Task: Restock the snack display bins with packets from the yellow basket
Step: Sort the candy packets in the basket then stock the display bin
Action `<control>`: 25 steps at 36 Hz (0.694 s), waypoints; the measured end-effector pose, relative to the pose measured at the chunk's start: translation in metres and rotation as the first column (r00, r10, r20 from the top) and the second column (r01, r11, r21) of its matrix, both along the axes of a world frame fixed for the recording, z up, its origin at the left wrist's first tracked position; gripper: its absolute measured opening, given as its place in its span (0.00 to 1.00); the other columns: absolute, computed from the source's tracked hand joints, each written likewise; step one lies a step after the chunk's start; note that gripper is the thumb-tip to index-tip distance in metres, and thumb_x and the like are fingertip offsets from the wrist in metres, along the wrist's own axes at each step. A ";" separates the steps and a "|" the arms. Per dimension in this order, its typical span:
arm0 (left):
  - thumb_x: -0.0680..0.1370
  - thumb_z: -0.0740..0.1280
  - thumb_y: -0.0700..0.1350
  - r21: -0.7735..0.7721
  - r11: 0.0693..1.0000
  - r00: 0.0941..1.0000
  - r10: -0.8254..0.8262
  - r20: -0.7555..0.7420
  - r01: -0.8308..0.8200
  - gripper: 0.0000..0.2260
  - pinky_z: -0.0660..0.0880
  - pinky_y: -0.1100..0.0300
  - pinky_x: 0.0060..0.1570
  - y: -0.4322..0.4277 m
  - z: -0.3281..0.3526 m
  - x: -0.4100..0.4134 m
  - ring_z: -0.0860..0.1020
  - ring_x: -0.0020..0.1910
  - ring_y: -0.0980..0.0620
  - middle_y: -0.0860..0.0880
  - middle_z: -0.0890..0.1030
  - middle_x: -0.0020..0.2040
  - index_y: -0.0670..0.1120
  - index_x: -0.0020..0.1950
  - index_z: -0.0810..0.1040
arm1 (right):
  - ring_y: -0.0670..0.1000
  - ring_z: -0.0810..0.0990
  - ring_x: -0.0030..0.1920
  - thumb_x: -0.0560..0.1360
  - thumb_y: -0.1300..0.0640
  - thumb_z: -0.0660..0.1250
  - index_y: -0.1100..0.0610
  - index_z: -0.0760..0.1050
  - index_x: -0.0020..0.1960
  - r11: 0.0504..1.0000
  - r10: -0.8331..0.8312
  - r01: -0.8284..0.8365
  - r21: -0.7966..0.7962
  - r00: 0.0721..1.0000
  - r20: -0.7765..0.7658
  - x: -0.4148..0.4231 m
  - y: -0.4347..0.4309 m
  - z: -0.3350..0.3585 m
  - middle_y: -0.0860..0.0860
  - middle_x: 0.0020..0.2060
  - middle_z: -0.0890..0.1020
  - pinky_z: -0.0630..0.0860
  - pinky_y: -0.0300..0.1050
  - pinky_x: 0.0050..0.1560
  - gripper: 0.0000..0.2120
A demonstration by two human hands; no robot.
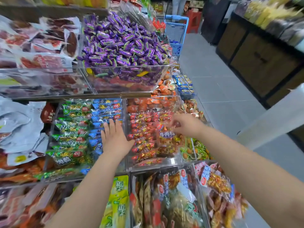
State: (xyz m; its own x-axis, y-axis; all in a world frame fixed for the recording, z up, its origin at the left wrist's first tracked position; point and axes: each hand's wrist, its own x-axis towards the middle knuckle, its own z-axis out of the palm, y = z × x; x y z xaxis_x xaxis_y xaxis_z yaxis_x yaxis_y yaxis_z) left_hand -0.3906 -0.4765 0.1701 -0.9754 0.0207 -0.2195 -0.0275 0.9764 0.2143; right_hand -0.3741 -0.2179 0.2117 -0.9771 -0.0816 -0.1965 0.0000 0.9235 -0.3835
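the purple sweets (pixel 121 41) have a green word that starts with "k", but the rest is too blurry. the white writing on the green packets (pixel 65 159) is blurry too.

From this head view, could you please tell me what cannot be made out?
1. The yellow basket: outside the head view's frame.
2. The right hand: motion-blurred over the red packets; whether it pinches one is unclear.
3. The blue packets: partly covered by the flat left hand.
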 end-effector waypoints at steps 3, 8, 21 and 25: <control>0.76 0.64 0.61 -0.036 0.999 1.000 0.005 -0.021 -0.006 0.45 0.42 0.46 0.75 0.003 -0.008 0.004 0.39 0.78 0.41 0.42 0.40 0.79 0.42 0.78 0.39 | 0.52 0.78 0.51 0.75 0.56 0.68 0.54 0.76 0.51 0.993 0.045 -0.061 0.105 0.989 0.141 0.002 -0.010 -0.025 0.51 0.50 0.80 0.76 0.47 0.52 0.06; 0.77 0.64 0.53 -0.002 1.000 1.000 0.028 -0.011 -0.028 0.42 0.39 0.47 0.74 0.005 -0.012 0.005 0.37 0.77 0.42 0.43 0.38 0.79 0.43 0.78 0.37 | 0.57 0.76 0.53 0.73 0.67 0.60 0.56 0.71 0.58 0.921 0.022 -0.093 0.377 0.982 0.187 0.008 -0.025 -0.066 0.55 0.53 0.77 0.77 0.51 0.51 0.15; 0.78 0.57 0.51 -0.084 0.994 0.992 0.067 -0.102 -0.076 0.38 0.35 0.46 0.73 0.016 -0.025 0.007 0.36 0.77 0.40 0.41 0.37 0.78 0.41 0.77 0.36 | 0.60 0.23 0.68 0.72 0.57 0.67 0.55 0.12 0.58 0.793 0.041 -0.190 0.579 0.964 0.261 0.013 -0.031 -0.127 0.59 0.71 0.27 0.26 0.59 0.65 0.57; 0.78 0.58 0.52 -0.097 0.993 0.992 0.062 -0.106 -0.072 0.39 0.34 0.46 0.73 0.016 -0.027 0.006 0.36 0.77 0.40 0.41 0.37 0.78 0.40 0.77 0.36 | 0.61 0.27 0.71 0.72 0.61 0.64 0.54 0.13 0.62 0.747 0.064 -0.193 0.636 0.973 0.221 0.004 -0.036 -0.124 0.59 0.70 0.27 0.32 0.66 0.68 0.55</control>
State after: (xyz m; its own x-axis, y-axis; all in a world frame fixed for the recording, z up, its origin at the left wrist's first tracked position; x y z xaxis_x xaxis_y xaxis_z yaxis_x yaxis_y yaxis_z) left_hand -0.3846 -0.4608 0.1432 -0.9913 -0.0626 -0.1161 -0.0765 0.9898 0.1202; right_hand -0.3696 -0.2535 0.0878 -0.9107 0.0070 -0.4130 -0.1307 0.9436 0.3043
